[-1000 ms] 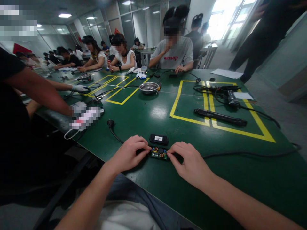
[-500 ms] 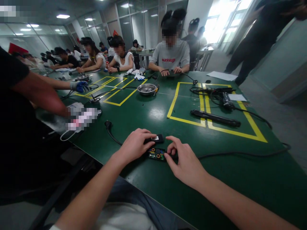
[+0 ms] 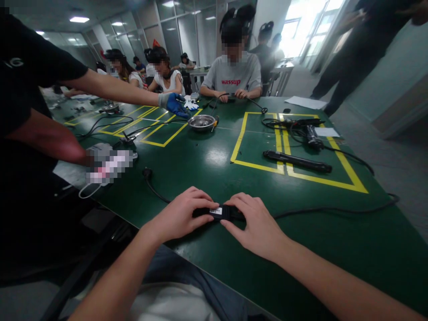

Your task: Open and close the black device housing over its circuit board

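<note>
A black plastic cover (image 3: 218,211) with a white label lies over the small in-line housing on a black power cord (image 3: 309,212), above the green table. The circuit board is hidden under it. My left hand (image 3: 183,213) grips the cover's left end between thumb and fingers. Closed from the other side, my right hand (image 3: 256,219) pinches the right end of the cover and housing. Whether the two halves are fully seated I cannot tell. The cord's plug (image 3: 147,173) lies to the left of my left hand.
A black tube-shaped part (image 3: 297,161) and a tool with coiled cable (image 3: 313,137) lie within yellow tape. A metal bowl (image 3: 201,123) stands at the middle back. From the left, a co-worker's gloved hand (image 3: 175,104) reaches toward it. Another person sits opposite.
The cover has come down over the exposed circuit board, carried by my left hand. My right fingers have closed on its right end. The co-worker's gloved hand has moved right, toward the bowl.
</note>
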Action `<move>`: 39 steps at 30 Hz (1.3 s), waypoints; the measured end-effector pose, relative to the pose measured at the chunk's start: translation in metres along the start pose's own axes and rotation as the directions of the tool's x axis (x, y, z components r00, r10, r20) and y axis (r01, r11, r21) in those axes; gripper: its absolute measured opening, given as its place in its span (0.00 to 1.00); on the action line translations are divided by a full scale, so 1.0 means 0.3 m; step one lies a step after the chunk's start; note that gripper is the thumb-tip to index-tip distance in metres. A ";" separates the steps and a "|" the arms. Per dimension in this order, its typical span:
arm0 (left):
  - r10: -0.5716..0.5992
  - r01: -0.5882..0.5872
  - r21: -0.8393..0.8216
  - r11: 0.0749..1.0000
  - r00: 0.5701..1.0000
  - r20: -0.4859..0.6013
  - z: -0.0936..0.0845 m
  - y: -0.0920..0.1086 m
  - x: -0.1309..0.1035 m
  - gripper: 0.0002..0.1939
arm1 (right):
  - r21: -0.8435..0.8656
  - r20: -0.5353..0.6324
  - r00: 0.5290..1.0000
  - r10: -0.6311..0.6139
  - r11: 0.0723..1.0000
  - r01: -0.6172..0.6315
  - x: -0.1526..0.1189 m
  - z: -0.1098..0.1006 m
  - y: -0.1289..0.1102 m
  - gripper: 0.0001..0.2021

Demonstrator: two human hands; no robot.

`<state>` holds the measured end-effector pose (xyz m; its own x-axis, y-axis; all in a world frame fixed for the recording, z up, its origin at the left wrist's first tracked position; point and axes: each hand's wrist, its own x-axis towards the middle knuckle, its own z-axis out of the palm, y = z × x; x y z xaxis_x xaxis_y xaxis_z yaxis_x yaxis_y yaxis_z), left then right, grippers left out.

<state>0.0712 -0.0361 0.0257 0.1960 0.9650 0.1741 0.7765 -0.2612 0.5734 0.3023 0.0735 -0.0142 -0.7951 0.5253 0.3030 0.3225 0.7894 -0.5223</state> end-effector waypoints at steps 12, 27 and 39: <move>0.001 -0.001 0.006 1.000 0.999 0.035 -0.017 -0.001 0.014 0.15 | 0.010 -0.031 1.000 0.003 1.000 -0.003 0.000 0.005 -0.001 0.15; -0.118 0.150 0.128 0.980 0.967 -0.228 0.034 -0.017 -0.011 0.03 | -0.038 -0.045 0.996 -0.079 0.996 0.077 -0.003 0.008 -0.002 0.05; -0.091 0.109 0.144 0.984 0.988 -0.125 0.021 0.000 -0.037 0.04 | 0.018 -0.136 0.989 -0.065 0.997 0.069 -0.014 0.018 0.015 0.04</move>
<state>0.0729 -0.0466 0.0188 0.0481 0.9743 0.2201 0.8714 -0.1486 0.4675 0.3044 0.0731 -0.0221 -0.7372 0.5108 0.4422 0.2578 0.8176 -0.5148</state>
